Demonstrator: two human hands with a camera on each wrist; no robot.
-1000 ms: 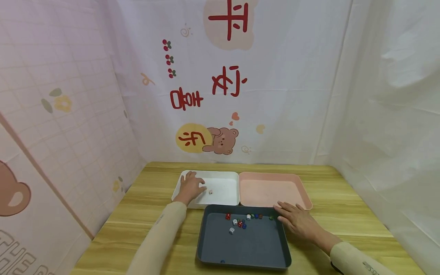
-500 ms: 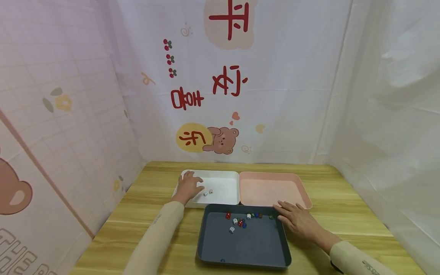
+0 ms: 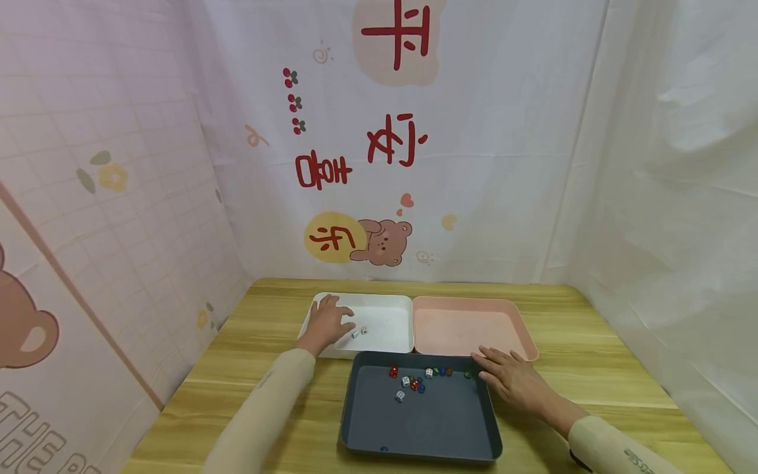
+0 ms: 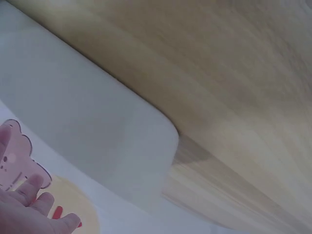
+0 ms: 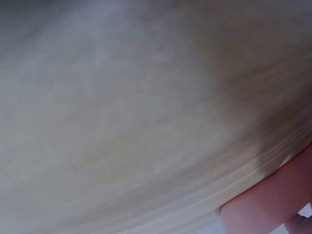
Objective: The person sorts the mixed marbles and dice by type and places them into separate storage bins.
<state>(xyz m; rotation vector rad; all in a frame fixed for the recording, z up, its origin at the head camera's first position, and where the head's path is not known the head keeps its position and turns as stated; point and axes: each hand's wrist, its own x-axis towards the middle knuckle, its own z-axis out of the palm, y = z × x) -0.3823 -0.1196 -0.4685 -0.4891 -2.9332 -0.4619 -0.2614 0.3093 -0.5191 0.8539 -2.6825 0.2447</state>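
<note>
The left hand, seemingly holding nothing, could scatter the white die by careless sweeping; the right hand has straight fingers.

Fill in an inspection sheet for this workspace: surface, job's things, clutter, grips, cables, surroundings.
Surface: wood-grain table.
Job's things: white tray with two white dice; grey tray with red and white dice and small coloured pieces; pink tray beside the white one.
Clutter: nothing seen.
Left grip: over the white tray, no held thing visible.
Right grip: at the grey tray's far right corner.
Cables: nothing seen.
Surroundings: cloth behind and at both sides.
</note>
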